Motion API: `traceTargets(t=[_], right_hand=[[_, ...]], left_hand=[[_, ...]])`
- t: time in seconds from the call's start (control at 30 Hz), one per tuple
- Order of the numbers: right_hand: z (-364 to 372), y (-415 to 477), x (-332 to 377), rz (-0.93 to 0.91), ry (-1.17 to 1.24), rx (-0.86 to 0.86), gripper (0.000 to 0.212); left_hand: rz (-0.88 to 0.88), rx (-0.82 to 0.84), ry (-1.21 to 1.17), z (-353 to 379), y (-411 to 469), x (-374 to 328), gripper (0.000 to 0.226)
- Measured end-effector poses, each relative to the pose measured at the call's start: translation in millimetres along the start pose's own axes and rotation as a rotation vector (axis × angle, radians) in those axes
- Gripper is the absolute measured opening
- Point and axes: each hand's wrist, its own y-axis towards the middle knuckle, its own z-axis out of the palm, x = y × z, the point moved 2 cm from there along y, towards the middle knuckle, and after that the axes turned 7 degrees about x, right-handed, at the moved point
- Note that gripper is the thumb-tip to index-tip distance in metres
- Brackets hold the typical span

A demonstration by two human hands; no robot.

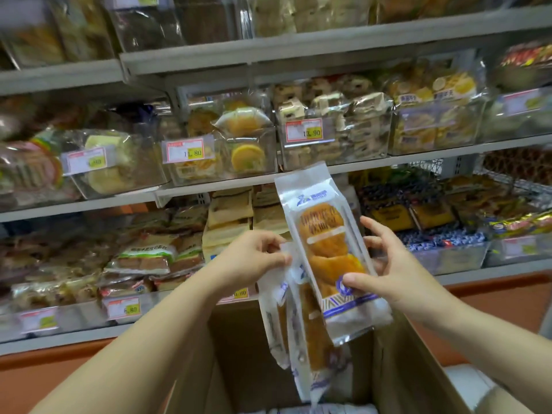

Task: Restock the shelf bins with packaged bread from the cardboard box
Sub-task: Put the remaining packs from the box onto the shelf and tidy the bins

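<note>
right hand (385, 264): grips front packet (324, 252) of bread, thumb on its lower front, fingers curled behind its right edge
left hand (254, 258): pinches the top edges of the hanging packets (310, 339), fingertips closed on the plastic
pose: both forearms reach up and forward, hands about level, one either side of front packet
front packet: 1, upright, top tilted left, held above cardboard box (239, 354), in front of shelves
hanging packets: at least 2, dangling into the box; exact count unclear
cardboard box: 1, open, white packets at bottom
shelf bins (337, 138): at least 4 clear ones on middle shelf, full of wrapped bread, price tags (303, 131) on fronts
</note>
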Motion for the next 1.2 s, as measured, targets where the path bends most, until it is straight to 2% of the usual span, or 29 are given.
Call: traceTargets(t=[0.07,0.13,0.27,0.5,0.67,0.83,0.9,1.0,1.2], right_hand=[[0.9,-3.4,-1.4,0.021,-0.044,0.043,0.09],[1.5,-3.0,-3.1,0.018,-0.106,0.076,0.084],[3.0,3.4,-2.3,0.012,-0.035,0.078,0.071],[5.6,12.3,-3.0,0.056,0.083,0.082,0.058],[5.3,13.6,0.0,0.102,0.079,0.135,0.061],[-4.5,8.1,8.9,0.085,-0.08,0.297,0.041],[-3.0,4.5,6.3,0.072,-0.133,0.309,0.037],[-0.8,2.8,-2.4,0.031,-0.195,0.245,0.043],[-11.5,12.4,-5.0,-0.1,-0.139,0.148,0.077]], left_hand=[[0.011,-0.067,-0.146,-2.7,2.3,-4.5,0.005],[0.013,-0.105,-0.219,-5.8,4.1,-11.7,0.009],[0.044,-0.1,-0.269,-9.6,7.5,-27.5,0.012],[0.031,-0.01,-0.189,-5.4,6.0,-36.5,0.019],[0.025,0.065,-0.262,-2.8,4.1,-35.2,0.025],[0.107,0.144,-0.32,-7.0,3.5,-42.0,0.027],[0.116,0.145,-0.311,-8.6,4.9,-46.8,0.029],[0.141,0.134,-0.282,-9.0,9.7,-51.9,0.034],[0.27,0.162,-0.081,-7.0,20.1,-81.6,0.04]])
